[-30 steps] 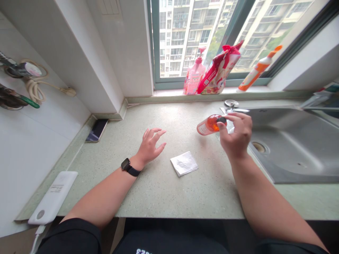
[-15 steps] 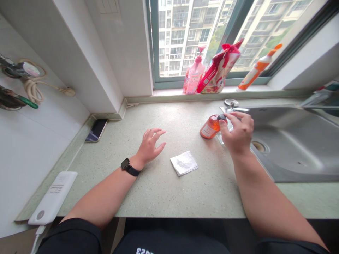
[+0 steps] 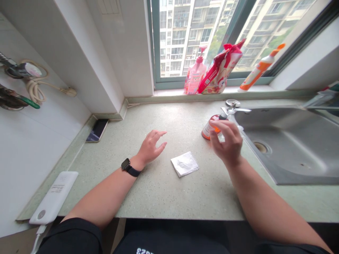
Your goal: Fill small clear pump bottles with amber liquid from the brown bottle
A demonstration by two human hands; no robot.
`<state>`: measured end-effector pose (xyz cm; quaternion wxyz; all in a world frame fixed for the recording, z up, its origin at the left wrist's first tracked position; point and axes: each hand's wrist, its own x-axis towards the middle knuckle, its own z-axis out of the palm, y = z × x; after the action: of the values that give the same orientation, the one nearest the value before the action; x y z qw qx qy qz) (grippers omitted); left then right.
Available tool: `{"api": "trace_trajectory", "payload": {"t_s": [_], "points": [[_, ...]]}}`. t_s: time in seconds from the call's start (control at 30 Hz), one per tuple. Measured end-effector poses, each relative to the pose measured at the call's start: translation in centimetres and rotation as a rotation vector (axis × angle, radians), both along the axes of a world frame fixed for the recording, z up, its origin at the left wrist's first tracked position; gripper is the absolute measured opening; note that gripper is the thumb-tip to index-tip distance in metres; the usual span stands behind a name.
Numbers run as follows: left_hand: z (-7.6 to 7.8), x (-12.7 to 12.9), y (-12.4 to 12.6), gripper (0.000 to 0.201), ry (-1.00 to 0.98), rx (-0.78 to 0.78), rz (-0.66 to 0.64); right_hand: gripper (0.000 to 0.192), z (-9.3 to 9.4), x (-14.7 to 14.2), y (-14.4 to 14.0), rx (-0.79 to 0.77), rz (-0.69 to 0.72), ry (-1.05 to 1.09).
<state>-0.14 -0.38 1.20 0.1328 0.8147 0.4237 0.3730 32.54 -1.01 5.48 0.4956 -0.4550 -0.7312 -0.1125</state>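
My right hand (image 3: 228,143) hovers in front of an orange-red bottle (image 3: 206,129) with a white label and a dark cap, hiding part of it. Its thumb and fingers are curved and apart, with nothing visible between them. The bottle stands on the counter (image 3: 148,194) beside the sink. A folded white tissue (image 3: 184,164) lies flat between my two hands. My left hand (image 3: 152,147) is at the counter left of the tissue, fingers apart and holding nothing; a black watch (image 3: 126,164) is on that wrist.
A steel sink (image 3: 291,141) with a tap (image 3: 239,110) is at the right. On the windowsill stand a pink pump bottle (image 3: 195,76), a red bag (image 3: 219,70) and an orange-white bottle (image 3: 258,72). A phone (image 3: 97,130) and white power bank (image 3: 54,197) lie left.
My right hand has let go of the bottle's dark cap and moved down and left, now in front of the bottle. My left hand and the tissue stay in place.
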Motion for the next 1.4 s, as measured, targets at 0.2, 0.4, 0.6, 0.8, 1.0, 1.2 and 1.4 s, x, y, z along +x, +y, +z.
{"api": "trace_trajectory", "payload": {"t_s": [0.2, 0.4, 0.6, 0.8, 1.0, 1.2, 1.4], "points": [[0.5, 0.3, -0.5, 0.025, 0.042, -0.152, -0.04, 0.017, -2.5, -3.0, -0.1, -0.27, 0.318, -0.057], [1.1, 0.4, -0.5, 0.048, 0.08, -0.197, -0.127, 0.033, -4.0, -4.1, 0.8, -0.671, 0.359, -0.005], [1.0, 0.3, -0.3, 0.055, 0.123, -0.293, -0.167, 0.036, -4.0, -3.1, 1.6, -0.868, 0.322, 0.01], [0.8, 0.5, -0.3, 0.053, 0.231, -0.355, -0.144, 0.037, -4.3, -2.9, 1.8, -0.914, 0.328, -0.07], [0.7, 0.5, -0.3, 0.051, 0.244, -0.376, -0.143, 0.033, -4.5, -2.8, 1.9, -0.9, 0.34, -0.103], [0.8, 0.5, -0.3, 0.051, 0.259, -0.39, -0.131, 0.029, -4.7, -2.7, 1.9, -0.889, 0.359, -0.131], [0.9, 0.5, -0.2, 0.05, 0.268, -0.4, -0.129, 0.027, -4.5, -2.6, 1.9, -0.908, 0.365, -0.157]]}}
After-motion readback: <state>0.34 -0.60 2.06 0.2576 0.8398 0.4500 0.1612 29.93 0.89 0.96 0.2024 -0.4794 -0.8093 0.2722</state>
